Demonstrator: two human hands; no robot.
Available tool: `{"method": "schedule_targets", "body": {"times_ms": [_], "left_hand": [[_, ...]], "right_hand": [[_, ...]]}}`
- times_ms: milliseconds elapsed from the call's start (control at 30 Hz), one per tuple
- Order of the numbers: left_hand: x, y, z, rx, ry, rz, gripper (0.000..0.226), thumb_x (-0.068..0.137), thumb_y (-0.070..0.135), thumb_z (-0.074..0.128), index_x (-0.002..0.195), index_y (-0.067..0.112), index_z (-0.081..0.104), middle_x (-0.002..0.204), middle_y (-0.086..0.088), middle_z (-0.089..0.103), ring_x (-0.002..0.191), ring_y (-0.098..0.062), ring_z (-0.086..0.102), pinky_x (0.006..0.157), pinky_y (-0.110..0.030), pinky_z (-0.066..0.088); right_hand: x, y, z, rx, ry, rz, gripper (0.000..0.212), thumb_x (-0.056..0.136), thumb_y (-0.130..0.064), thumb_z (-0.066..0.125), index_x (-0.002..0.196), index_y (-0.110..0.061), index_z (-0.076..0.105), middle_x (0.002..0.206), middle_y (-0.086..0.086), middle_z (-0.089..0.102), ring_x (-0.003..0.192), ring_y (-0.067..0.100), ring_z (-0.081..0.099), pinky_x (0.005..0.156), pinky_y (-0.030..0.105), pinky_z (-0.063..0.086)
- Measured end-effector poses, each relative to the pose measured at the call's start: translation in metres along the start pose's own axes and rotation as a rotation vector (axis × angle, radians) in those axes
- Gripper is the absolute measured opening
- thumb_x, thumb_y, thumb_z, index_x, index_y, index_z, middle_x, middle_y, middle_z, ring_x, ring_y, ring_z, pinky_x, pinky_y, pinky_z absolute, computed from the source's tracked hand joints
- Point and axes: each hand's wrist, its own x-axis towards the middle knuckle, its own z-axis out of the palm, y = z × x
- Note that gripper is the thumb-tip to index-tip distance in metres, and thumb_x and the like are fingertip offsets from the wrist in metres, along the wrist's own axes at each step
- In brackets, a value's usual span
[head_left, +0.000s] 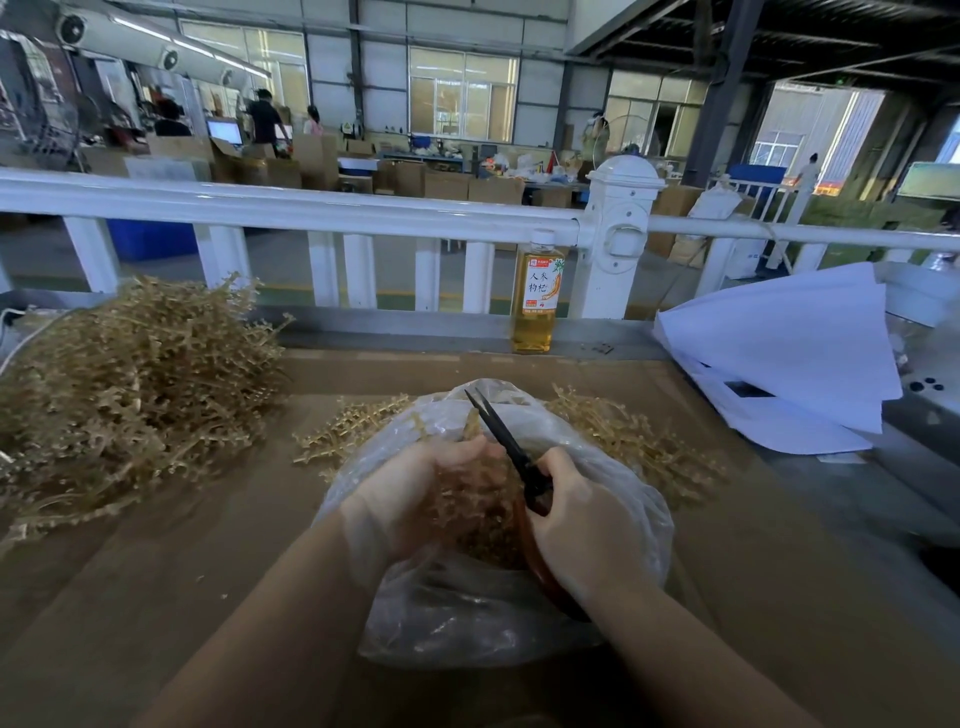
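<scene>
A clear plastic bag lies on the brown cardboard-covered table right in front of me. My left hand reaches into the bag and grips a bunch of tan plastic sprigs. My right hand holds a pair of scissors by red-brown handles. The dark blades point up and away over the bag and look nearly closed. More tan sprigs lie loose behind and beside the bag.
A big heap of tan sprigs fills the table's left. A bottle of amber drink stands at the far edge by a white railing. White paper sheets lie at the right. People work far behind.
</scene>
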Motion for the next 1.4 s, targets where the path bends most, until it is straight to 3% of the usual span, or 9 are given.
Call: {"method": "schedule_targets", "body": {"times_ms": [200, 300, 433, 600, 733, 867, 1000, 1200, 1400], "left_hand": [[-0.006, 0.013, -0.009, 0.257, -0.008, -0.055, 0.031, 0.058, 0.035, 0.074, 0.082, 0.016, 0.079, 0.087, -0.003, 0.073, 0.070, -0.014, 0.068, 0.071, -0.028, 0.051], [-0.002, 0.006, -0.002, 0.171, 0.047, 0.004, 0.010, 0.080, 0.016, 0.067, 0.085, 0.009, 0.072, 0.084, -0.006, 0.074, 0.072, -0.016, 0.069, 0.067, -0.028, 0.054], [0.009, -0.005, 0.004, 0.099, 0.203, 0.055, 0.017, 0.093, -0.006, 0.048, 0.084, 0.002, 0.060, 0.070, -0.008, 0.070, 0.064, -0.017, 0.069, 0.059, -0.028, 0.057], [0.013, -0.016, 0.009, 0.128, 0.202, 0.124, 0.015, 0.077, -0.011, 0.067, 0.090, -0.004, 0.066, 0.084, -0.018, 0.073, 0.076, -0.029, 0.072, 0.061, -0.032, 0.058], [0.020, -0.022, 0.005, 0.233, 0.427, 0.231, 0.027, 0.068, -0.005, 0.078, 0.088, 0.002, 0.063, 0.071, -0.008, 0.073, 0.070, -0.024, 0.072, 0.062, -0.032, 0.058], [0.025, -0.024, -0.006, -0.090, 0.490, 0.225, 0.026, 0.074, -0.004, 0.074, 0.081, 0.010, 0.053, 0.062, -0.008, 0.069, 0.057, -0.020, 0.069, 0.052, -0.031, 0.054], [0.025, -0.024, -0.011, -0.349, 0.384, 0.169, 0.018, 0.076, -0.012, 0.066, 0.089, -0.002, 0.058, 0.063, -0.012, 0.070, 0.059, -0.022, 0.070, 0.048, -0.027, 0.054], [0.025, -0.025, -0.008, -0.456, 0.352, 0.213, 0.018, 0.078, -0.018, 0.057, 0.089, -0.004, 0.056, 0.068, -0.013, 0.069, 0.059, -0.020, 0.070, 0.047, -0.023, 0.053], [0.027, -0.017, -0.002, -0.559, 0.367, 0.383, 0.034, 0.082, -0.025, 0.047, 0.080, 0.009, 0.042, 0.068, -0.009, 0.057, 0.055, -0.014, 0.068, 0.051, -0.021, 0.054]], "right_hand": [[0.001, 0.004, 0.002, -0.002, -0.028, 0.006, 0.022, 0.091, -0.051, 0.053, 0.096, -0.031, 0.045, 0.076, -0.016, 0.052, 0.073, 0.005, 0.058, 0.053, 0.010, 0.032], [0.001, 0.005, 0.004, -0.002, -0.044, 0.005, 0.024, 0.091, -0.052, 0.054, 0.099, -0.031, 0.047, 0.078, -0.016, 0.055, 0.071, 0.004, 0.056, 0.052, 0.009, 0.031], [0.001, 0.004, 0.004, -0.008, -0.028, 0.002, 0.026, 0.091, -0.054, 0.053, 0.099, -0.030, 0.047, 0.080, -0.015, 0.057, 0.069, 0.003, 0.051, 0.050, 0.009, 0.031], [-0.001, 0.005, 0.002, -0.028, -0.037, -0.012, 0.022, 0.091, -0.046, 0.056, 0.104, -0.030, 0.049, 0.078, -0.017, 0.053, 0.070, -0.001, 0.053, 0.049, 0.008, 0.034], [-0.001, 0.006, 0.003, 0.005, -0.016, -0.010, 0.022, 0.090, -0.046, 0.059, 0.099, -0.027, 0.050, 0.075, -0.014, 0.056, 0.066, 0.002, 0.054, 0.050, 0.010, 0.036], [0.000, 0.007, 0.002, 0.043, 0.002, 0.008, 0.024, 0.088, -0.044, 0.064, 0.099, -0.026, 0.052, 0.080, -0.012, 0.061, 0.070, 0.006, 0.058, 0.053, 0.012, 0.037], [-0.003, 0.005, 0.001, 0.040, -0.014, -0.010, 0.029, 0.085, -0.052, 0.063, 0.096, -0.031, 0.048, 0.076, -0.016, 0.053, 0.066, 0.000, 0.049, 0.053, 0.007, 0.036], [-0.007, 0.004, 0.000, 0.026, -0.039, -0.047, 0.030, 0.083, -0.057, 0.061, 0.093, -0.034, 0.046, 0.070, -0.021, 0.048, 0.061, -0.007, 0.045, 0.052, 0.006, 0.032], [-0.008, 0.008, 0.004, -0.004, -0.104, -0.120, 0.030, 0.082, -0.058, 0.059, 0.093, -0.036, 0.042, 0.078, -0.015, 0.057, 0.073, 0.001, 0.055, 0.059, 0.010, 0.035]]}}
